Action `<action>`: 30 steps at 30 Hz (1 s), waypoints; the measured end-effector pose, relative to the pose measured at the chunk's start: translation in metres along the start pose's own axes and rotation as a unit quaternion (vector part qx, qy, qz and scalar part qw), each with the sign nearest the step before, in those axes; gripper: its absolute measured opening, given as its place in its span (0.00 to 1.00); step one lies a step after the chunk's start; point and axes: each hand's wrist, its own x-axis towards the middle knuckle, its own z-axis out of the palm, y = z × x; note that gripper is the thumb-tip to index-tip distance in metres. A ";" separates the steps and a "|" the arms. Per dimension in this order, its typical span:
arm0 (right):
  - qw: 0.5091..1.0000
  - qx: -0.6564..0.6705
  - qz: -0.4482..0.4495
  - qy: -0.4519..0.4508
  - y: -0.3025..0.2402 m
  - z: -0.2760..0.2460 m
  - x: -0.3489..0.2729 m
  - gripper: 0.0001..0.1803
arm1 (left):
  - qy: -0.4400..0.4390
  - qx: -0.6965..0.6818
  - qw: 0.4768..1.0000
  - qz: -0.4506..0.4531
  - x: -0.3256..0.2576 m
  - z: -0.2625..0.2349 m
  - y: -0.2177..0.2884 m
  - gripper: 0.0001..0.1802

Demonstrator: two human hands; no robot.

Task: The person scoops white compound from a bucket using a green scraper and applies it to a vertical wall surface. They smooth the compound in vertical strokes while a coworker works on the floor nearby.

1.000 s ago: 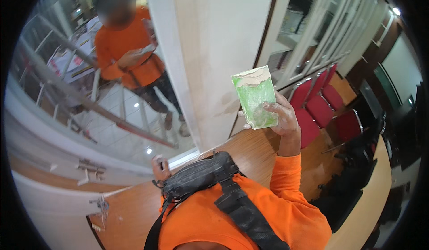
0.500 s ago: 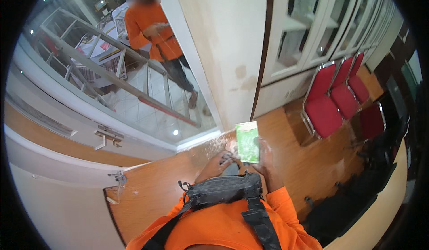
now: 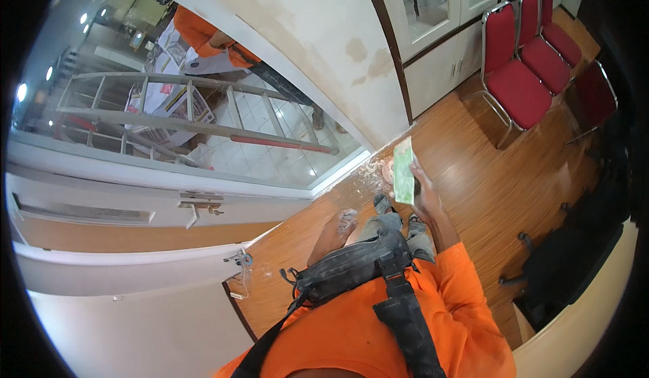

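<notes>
Green block [image 3: 403, 172] — lowered, turned more edge-on.

The left grip [image 3: 343, 222] hangs just beyond the left part of the black pouch [image 3: 351, 268], whitish dust on its loosely bent fingers; how far they close is unclear. The right grip [image 3: 424, 192] is farther out, forward and right of the pouch, clasping, its bare wrist [image 3: 441, 226] in line with the forearm. 2 feet [image 3: 383, 204] stand beyond the pouch.
</notes>
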 end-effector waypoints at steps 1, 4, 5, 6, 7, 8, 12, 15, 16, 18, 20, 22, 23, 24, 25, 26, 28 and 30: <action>1.000 -0.004 0.006 -0.001 0.007 0.004 0.010 0.34 | 0.017 0.015 1.000 -0.011 -0.007 -0.003 -0.012 0.20; 0.999 -0.028 -0.015 0.023 0.007 0.028 0.033 0.34 | 0.032 0.051 0.998 -0.029 -0.007 -0.013 -0.044 0.20; 0.999 -0.029 -0.010 0.022 0.011 0.028 0.041 0.35 | 0.034 0.048 0.998 -0.038 -0.010 -0.018 -0.054 0.20; 0.999 -0.029 -0.008 0.020 0.017 0.027 0.050 0.36 | 0.038 0.056 0.996 -0.052 -0.008 -0.023 -0.065 0.21; 0.999 -0.032 -0.004 0.018 0.020 0.027 0.060 0.36 | 0.039 0.054 0.996 -0.064 -0.008 -0.029 -0.073 0.21; 1.000 -0.009 -0.002 0.014 0.021 0.027 0.068 0.37 | 0.040 0.054 0.995 -0.075 -0.008 -0.036 -0.081 0.21; 0.997 0.082 0.012 0.011 0.051 0.022 0.086 0.40 | 0.028 0.042 0.993 -0.104 0.004 -0.066 -0.109 0.22; 0.995 0.092 0.021 0.032 0.081 0.017 0.093 0.41 | -0.013 0.006 0.995 -0.094 0.028 -0.086 -0.090 0.24; 0.995 0.089 0.027 0.034 0.093 0.018 0.093 0.41 | -0.034 -0.011 0.996 -0.087 0.039 -0.091 -0.075 0.24; 0.997 0.066 0.042 0.002 0.116 0.002 0.091 0.42 | -0.078 -0.111 0.986 -0.092 0.061 -0.087 -0.052 0.25; 0.998 0.022 0.037 -0.048 0.125 0.001 0.084 0.43 | -0.115 -0.272 0.949 -0.115 0.078 -0.073 -0.041 0.25; 0.993 -0.097 -0.029 -0.059 0.141 -0.008 0.084 0.43 | -0.147 -0.343 0.919 -0.129 0.095 -0.059 -0.035 0.25; 0.992 -0.111 -0.025 -0.056 0.145 -0.015 0.082 0.43 | -0.161 -0.378 0.901 -0.136 0.101 -0.050 -0.034 0.25; 0.990 -0.128 -0.019 -0.053 0.145 -0.024 0.081 0.43 | -0.156 -0.352 0.912 -0.140 0.106 -0.040 -0.037 0.23; 0.990 -0.130 -0.001 -0.062 0.135 -0.024 0.074 0.44 | -0.157 -0.373 0.903 -0.149 0.110 -0.030 -0.037 0.23; 0.988 -0.134 0.017 -0.072 0.123 -0.026 0.068 0.45 | -0.156 -0.394 0.892 -0.157 0.115 -0.019 -0.036 0.23; 0.984 -0.160 0.043 -0.065 0.091 -0.022 0.059 0.45 | -0.164 -0.422 0.876 -0.169 0.115 -0.004 -0.037 0.23; 0.978 -0.177 0.091 -0.055 0.076 -0.030 0.055 0.45 | -0.182 -0.439 0.865 -0.163 0.120 0.010 -0.045 0.24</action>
